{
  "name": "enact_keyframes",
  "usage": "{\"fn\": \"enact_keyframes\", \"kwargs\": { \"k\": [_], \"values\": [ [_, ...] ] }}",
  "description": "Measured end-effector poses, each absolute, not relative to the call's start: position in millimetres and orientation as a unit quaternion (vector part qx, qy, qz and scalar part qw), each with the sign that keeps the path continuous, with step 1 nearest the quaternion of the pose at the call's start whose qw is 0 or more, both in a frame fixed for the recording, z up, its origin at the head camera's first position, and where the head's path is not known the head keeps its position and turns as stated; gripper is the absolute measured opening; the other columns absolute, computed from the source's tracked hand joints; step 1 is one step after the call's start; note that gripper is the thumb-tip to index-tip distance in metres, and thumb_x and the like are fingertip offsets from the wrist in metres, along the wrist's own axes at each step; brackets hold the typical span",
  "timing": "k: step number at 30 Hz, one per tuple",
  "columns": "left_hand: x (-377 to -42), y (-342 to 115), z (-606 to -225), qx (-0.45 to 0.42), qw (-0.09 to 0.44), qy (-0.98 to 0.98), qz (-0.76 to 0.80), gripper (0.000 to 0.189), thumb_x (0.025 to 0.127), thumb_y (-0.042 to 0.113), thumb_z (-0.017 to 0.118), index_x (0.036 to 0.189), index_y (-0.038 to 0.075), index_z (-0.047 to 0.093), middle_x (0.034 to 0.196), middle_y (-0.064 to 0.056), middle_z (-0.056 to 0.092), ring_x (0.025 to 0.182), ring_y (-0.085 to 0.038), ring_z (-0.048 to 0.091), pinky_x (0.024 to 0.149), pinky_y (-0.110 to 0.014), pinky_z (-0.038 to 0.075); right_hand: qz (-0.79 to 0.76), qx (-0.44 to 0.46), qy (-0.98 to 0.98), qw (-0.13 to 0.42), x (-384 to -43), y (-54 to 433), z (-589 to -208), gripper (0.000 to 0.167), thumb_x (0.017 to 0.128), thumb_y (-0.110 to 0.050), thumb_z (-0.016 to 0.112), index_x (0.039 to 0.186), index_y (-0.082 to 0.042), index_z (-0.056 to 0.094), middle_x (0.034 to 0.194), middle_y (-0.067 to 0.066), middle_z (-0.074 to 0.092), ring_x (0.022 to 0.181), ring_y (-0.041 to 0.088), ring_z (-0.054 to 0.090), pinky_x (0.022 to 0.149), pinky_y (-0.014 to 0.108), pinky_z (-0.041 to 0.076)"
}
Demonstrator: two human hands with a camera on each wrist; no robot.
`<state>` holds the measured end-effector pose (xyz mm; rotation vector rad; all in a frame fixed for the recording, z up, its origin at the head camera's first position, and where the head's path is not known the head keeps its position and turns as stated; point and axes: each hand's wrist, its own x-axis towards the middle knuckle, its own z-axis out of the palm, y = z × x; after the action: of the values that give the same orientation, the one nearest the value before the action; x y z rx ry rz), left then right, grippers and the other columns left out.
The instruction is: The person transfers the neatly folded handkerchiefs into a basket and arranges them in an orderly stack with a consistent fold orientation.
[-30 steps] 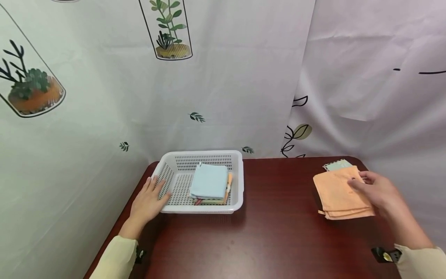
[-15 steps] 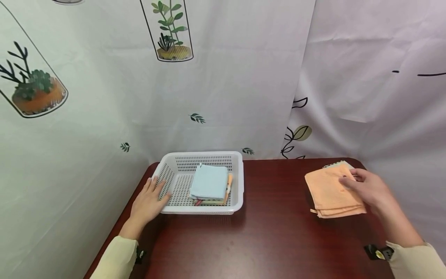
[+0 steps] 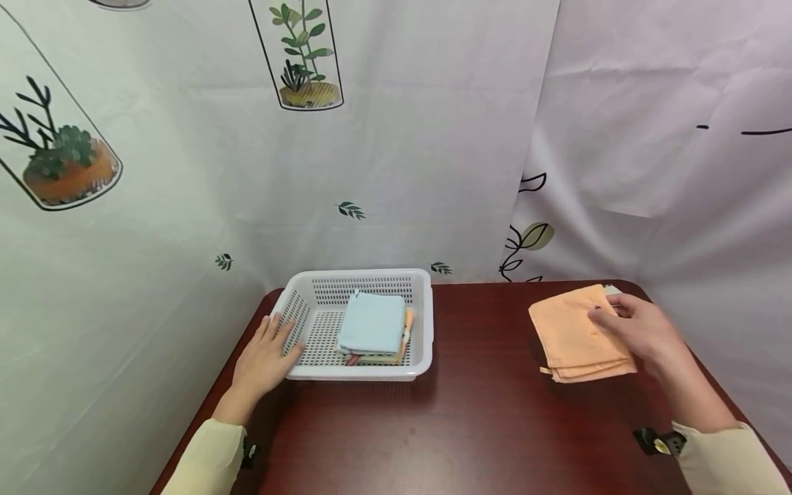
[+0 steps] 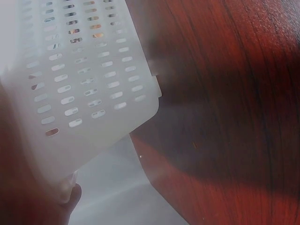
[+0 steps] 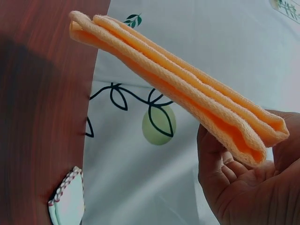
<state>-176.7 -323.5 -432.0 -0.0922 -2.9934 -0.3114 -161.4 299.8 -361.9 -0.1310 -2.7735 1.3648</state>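
Note:
A folded orange towel (image 3: 578, 333) hangs above the table's right side, pinched at its right edge between the thumb and fingers of my right hand (image 3: 643, 333). The right wrist view shows the towel's stacked folds (image 5: 187, 89) edge-on. At the left, a white perforated plastic basket (image 3: 353, 372) stands on the table, and my left hand (image 3: 262, 357) rests over its left rim with fingers extended. Inside the basket lies a folded light-blue towel (image 3: 372, 323) on top of other folded cloths (image 3: 403, 344). The left wrist view shows mostly the basket's slotted wall (image 4: 93, 84).
Behind the orange towel, a pale green folded cloth (image 5: 68, 204) with a checked edge lies at the table's far right corner, mostly hidden in the head view. The dark red wooden table (image 3: 470, 412) meets a printed fabric backdrop (image 3: 396, 151) at the back and sides.
My right hand has carried the orange towel a little to the left, covering more of the pale green cloth. My left hand and the basket have stayed in place.

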Motion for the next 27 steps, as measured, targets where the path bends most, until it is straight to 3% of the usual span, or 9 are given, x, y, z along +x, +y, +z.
{"fn": "enact_keyframes", "kwargs": {
  "k": [5, 12, 19, 27],
  "values": [
    [-176, -324, -432, -0.031, 0.067, -0.992, -0.104, 0.07, 0.1, 0.046, 0.052, 0.154, 0.003, 0.04, 0.164, -0.027, 0.021, 0.152, -0.048, 0.012, 0.119, -0.066, 0.018, 0.457, -0.038, -0.888, 0.021, -163, 293, -359, 0.054, 0.098, -0.031, 0.065, 0.132, 0.01, 0.052, 0.102, 0.014, 0.069, 0.068, 0.01, 0.063, 0.058, 0.031, 0.055],
    [-175, -323, -432, -0.031, 0.068, -0.992, -0.103, 0.072, 0.101, 0.05, 0.049, 0.154, 0.002, 0.04, 0.164, -0.027, 0.021, 0.152, -0.048, 0.012, 0.119, -0.066, 0.017, 0.442, -0.034, -0.896, 0.027, -163, 284, -356, 0.056, 0.099, -0.032, 0.065, 0.133, 0.01, 0.052, 0.112, 0.028, 0.066, 0.071, 0.012, 0.06, 0.058, 0.029, 0.052],
    [-175, -323, -432, -0.034, 0.075, -0.991, -0.103, 0.072, 0.101, 0.051, 0.049, 0.153, 0.002, 0.041, 0.164, -0.027, 0.023, 0.152, -0.048, 0.014, 0.119, -0.065, 0.019, 0.437, -0.029, -0.898, 0.03, -163, 275, -352, 0.056, 0.099, -0.033, 0.065, 0.133, 0.009, 0.053, 0.117, 0.031, 0.062, 0.071, 0.013, 0.06, 0.058, 0.029, 0.051],
    [-175, -324, -433, -0.04, 0.08, -0.991, -0.103, 0.071, 0.101, 0.049, 0.05, 0.153, 0.002, 0.042, 0.163, -0.028, 0.024, 0.151, -0.049, 0.015, 0.119, -0.064, 0.019, 0.473, -0.016, -0.88, 0.023, -169, 264, -351, 0.057, 0.098, -0.029, 0.066, 0.135, 0.012, 0.052, 0.11, 0.019, 0.066, 0.067, 0.009, 0.062, 0.057, 0.029, 0.055]
  ]
}}
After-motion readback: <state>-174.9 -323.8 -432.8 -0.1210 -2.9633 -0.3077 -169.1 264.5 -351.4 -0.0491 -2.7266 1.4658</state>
